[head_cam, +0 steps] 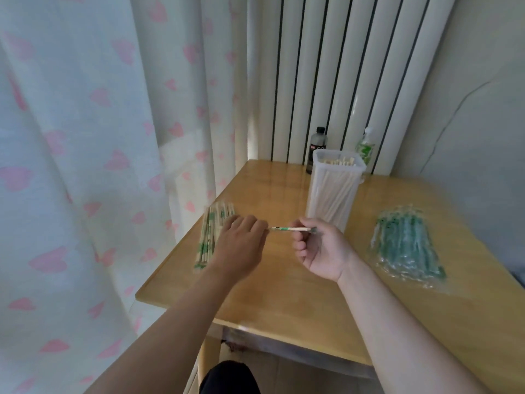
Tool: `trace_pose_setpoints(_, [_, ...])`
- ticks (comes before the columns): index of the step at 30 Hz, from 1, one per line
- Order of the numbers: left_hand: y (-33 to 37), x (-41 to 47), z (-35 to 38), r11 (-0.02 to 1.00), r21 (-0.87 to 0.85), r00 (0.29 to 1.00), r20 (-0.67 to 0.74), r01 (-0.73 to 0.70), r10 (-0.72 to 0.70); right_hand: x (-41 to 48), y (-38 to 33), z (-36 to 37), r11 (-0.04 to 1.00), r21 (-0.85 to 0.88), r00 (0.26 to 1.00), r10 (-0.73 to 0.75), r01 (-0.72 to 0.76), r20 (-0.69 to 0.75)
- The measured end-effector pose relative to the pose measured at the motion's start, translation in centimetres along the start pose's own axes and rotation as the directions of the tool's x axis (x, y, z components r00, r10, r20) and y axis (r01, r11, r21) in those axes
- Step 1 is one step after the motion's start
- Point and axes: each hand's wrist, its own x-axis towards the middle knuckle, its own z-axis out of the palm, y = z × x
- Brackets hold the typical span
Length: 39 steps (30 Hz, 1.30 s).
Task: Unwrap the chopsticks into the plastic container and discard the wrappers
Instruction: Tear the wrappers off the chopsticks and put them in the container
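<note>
A wrapped pair of chopsticks (pixel 288 229) is held level above the table between both hands. My left hand (pixel 241 245) pinches its left end, where the green-printed wrapper sits. My right hand (pixel 319 248) grips the right end, fingers curled round it. A tall clear plastic container (pixel 332 194) holding several bare chopsticks stands just behind my right hand. A row of wrapped chopsticks (pixel 211 234) lies at the table's left edge, partly hidden by my left hand. A heap of empty clear-and-green wrappers (pixel 406 245) lies on the right.
The wooden table (pixel 284 294) stands in a corner beside a heart-print curtain (pixel 85 166) and a white radiator (pixel 341 66). A dark bottle (pixel 316 146) and a green-labelled bottle (pixel 366 146) stand behind the container.
</note>
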Motion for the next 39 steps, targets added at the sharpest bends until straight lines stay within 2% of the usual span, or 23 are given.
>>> trace_pose_setpoints(2, [1.6, 1.1, -0.1, 0.995, -0.098, 0.999, 0.032, -0.009, 0.012, -1.0, -1.1, -0.8, 0.980, 0.159, 0.992, -0.121, 0.122, -0.014])
trace_pose_setpoints(3, [2.4, 1.5, -0.2, 0.987, -0.158, 0.998, 0.054, -0.002, 0.011, -1.3, -1.6, -1.2, 0.967, 0.179, 0.983, -0.182, 0.182, -0.019])
trace_pose_setpoints(4, [3.2, 1.9, -0.3, 0.979, -0.202, 0.997, 0.071, -0.002, 0.016, -1.7, -2.0, -1.5, 0.960, 0.149, 0.972, -0.235, 0.236, -0.029])
trace_pose_setpoints(6, [4.8, 2.6, -0.1, 0.967, -0.254, 0.996, 0.077, -0.013, 0.033, -2.1, -2.7, -2.0, 0.947, -0.026, 0.944, -0.320, 0.319, -0.074])
trace_pose_setpoints(9, [6.9, 3.4, 0.0, 0.958, -0.286, 0.998, 0.066, -0.002, 0.022, -2.6, -3.5, -2.6, 0.904, -0.220, 0.899, -0.405, 0.366, -0.167])
trace_pose_setpoints(15, [10.2, 5.1, 0.4, 0.952, -0.304, 0.992, 0.127, 0.023, 0.016, -3.2, -3.0, -3.9, 0.898, -0.272, 0.896, -0.402, 0.346, -0.189])
trace_pose_setpoints(22, [10.6, 5.1, 0.9, 0.959, -0.284, 0.985, 0.168, 0.009, 0.040, -4.5, -5.7, -6.6, 0.871, -0.221, 0.804, -0.491, 0.439, -0.337])
trace_pose_setpoints(30, [12.0, 5.8, 1.3, 0.973, -0.229, 0.983, 0.180, 0.012, 0.030, -4.1, -4.3, -6.7, 0.901, -0.227, 0.855, -0.427, 0.371, -0.296])
trace_pose_setpoints(35, [11.0, 5.5, 1.0, 0.977, -0.212, 0.982, 0.178, -0.017, 0.056, -4.5, -5.7, -7.4, 0.891, -0.186, 0.808, -0.455, 0.415, -0.375])
trace_pose_setpoints(39, [10.7, 5.5, 1.1, 0.982, -0.184, 0.983, 0.169, -0.034, 0.066, -4.3, -5.3, -7.4, 0.893, -0.173, 0.804, -0.450, 0.416, -0.389])
